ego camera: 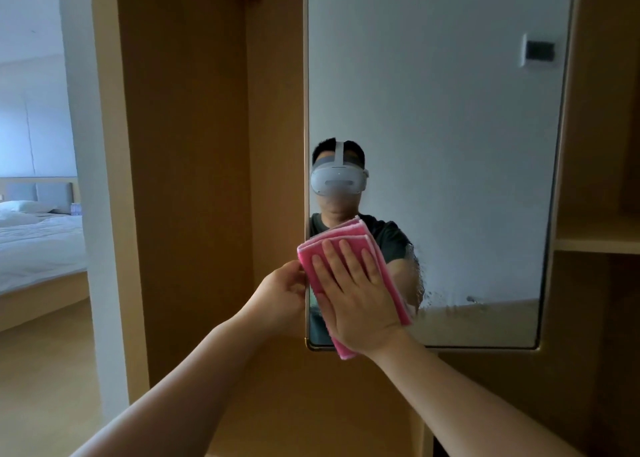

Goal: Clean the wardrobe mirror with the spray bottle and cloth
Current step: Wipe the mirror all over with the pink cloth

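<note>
Wiping step: our right hand, fingers straight, presses the pink cloth flat on the mirror at its lower left corner; left hand grips the mirror's left edge. Next, we judge: sweep right over the droplets.

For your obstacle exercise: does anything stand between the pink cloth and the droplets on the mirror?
Nothing visible: the right hand presses the pink cloth on the mirror, with bare glass up to the droplets.
</note>
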Available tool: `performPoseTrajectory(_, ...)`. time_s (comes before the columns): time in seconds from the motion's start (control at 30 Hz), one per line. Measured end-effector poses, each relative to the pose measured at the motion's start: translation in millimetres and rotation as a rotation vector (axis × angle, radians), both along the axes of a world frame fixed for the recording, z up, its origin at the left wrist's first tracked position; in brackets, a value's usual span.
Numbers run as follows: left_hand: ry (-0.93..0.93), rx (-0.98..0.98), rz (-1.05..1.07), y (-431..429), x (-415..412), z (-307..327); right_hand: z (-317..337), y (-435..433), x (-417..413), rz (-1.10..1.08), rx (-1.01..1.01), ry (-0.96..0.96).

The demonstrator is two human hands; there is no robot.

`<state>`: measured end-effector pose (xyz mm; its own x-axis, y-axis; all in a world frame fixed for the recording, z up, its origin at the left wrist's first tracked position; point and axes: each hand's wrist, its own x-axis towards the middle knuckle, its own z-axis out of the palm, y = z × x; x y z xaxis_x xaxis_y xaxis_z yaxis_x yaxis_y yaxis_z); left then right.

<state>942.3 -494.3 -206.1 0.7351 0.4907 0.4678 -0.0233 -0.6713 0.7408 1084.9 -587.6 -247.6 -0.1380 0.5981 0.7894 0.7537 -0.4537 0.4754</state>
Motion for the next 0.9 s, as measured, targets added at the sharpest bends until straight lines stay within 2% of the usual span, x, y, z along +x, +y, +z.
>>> performPoseTrajectory(0.2,0.007,-0.064,0.002,4.3,2.6,-4.7,19.1,-13.8,12.4,0.006,-0.062,-0.079)
performPoseTrajectory(0.37,-0.033,-0.175,-0.009,1.6,5.7,-4.5,52.3,-30.2,28.3,-0.014,-0.015,-0.073)
performPoseTrajectory(0.6,-0.024,-0.113,0.051,0.6,5.4,-3.5,118.7,-66.8,58.8,-0.119,0.16,0.026)
performPoseTrajectory(0.9,-0.011,-0.034,0.086,-0.5,4.3,-3.8,106.0,-67.7,59.7,-0.085,0.192,0.057)
